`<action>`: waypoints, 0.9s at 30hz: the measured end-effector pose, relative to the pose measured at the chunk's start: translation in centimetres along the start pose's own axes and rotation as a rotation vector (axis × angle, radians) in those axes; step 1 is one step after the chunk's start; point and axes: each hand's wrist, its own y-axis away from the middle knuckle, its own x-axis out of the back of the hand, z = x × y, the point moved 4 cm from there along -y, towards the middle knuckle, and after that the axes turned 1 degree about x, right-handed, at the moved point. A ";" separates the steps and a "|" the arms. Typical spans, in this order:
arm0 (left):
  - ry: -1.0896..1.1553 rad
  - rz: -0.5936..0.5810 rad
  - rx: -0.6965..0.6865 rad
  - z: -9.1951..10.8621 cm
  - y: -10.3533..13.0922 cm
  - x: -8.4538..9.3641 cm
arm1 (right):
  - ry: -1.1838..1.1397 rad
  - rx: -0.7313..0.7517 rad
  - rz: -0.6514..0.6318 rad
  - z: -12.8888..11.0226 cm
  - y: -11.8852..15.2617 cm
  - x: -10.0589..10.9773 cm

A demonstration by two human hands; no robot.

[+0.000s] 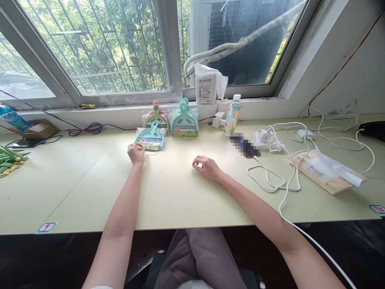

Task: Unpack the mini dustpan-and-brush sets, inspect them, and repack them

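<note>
My left hand (136,154) is closed at the lower left corner of a small turquoise dustpan and brush set (151,138) in clear plastic, its fingertips pinching the wrapper. This set leans in front of the others, handle pointing up. My right hand (207,167) rests on the table to the right, fingers loosely bent and apart, holding nothing. Behind the front set stands a wrapped green and red dustpan set (156,118). Beside it is a larger stack of turquoise dustpan sets (184,120), wrapped and upright against the wall below the window.
A drink bottle (232,115) and a partly blurred phone (245,145) are right of the sets. White cables (288,184) loop near a face tissue pack (327,170). A tissue packet (207,85) stands on the sill. Green bundles (12,159) lie far left.
</note>
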 end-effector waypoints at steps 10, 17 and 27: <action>-0.022 -0.044 -0.042 -0.4 -0.2 -0.8 | 0.015 -0.012 -0.029 -0.1 -0.1 -0.1; 0.111 -0.045 -0.057 -0.3 -0.1 -0.8 | 0.022 -0.005 -0.039 -0.1 0.0 -0.2; 0.073 -0.203 -0.060 -0.2 0.1 -1.8 | 0.013 0.015 -0.042 -0.2 0.0 -0.4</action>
